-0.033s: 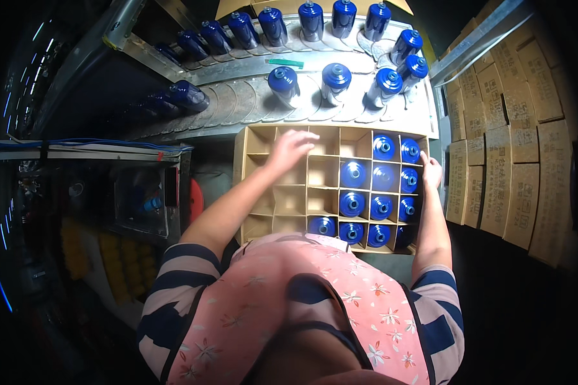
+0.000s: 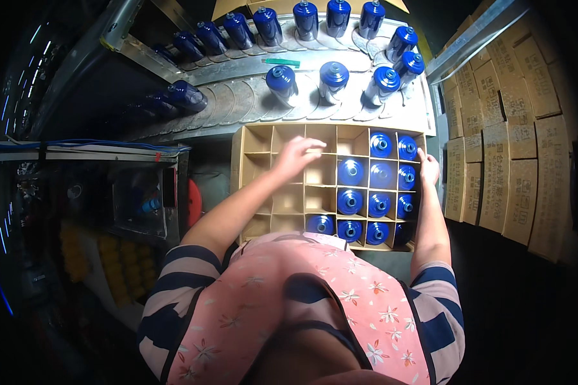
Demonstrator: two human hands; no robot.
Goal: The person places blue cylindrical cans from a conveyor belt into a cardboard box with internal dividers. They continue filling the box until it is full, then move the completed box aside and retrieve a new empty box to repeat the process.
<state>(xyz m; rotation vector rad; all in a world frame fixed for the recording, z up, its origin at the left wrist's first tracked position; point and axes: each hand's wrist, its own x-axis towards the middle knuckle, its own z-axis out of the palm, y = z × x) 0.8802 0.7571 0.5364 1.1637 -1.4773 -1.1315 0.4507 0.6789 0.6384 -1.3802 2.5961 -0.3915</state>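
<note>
Several glossy blue bottles point(image 2: 350, 201): inside the divided brown cardboard carton point(image 2: 257, 170), mostly its right half;
Bare left hand point(image 2: 302, 156): over the carton's empty middle compartments point(image 2: 321, 172), hiding part of them, fingers loosely spread, holding nothing;
Bare right hand point(image 2: 429, 169): at the carton's right edge, fingers against it; how firmly it grips, I cannot tell;
Grey metal conveyor point(image 2: 228, 102): just beyond the carton, upright blue bottles point(image 2: 334, 78) on it;
Sides: brown cardboard boxes point(image 2: 494, 144) stacked right of the carton, a red rounded object point(image 2: 194, 202) to its left.
</note>
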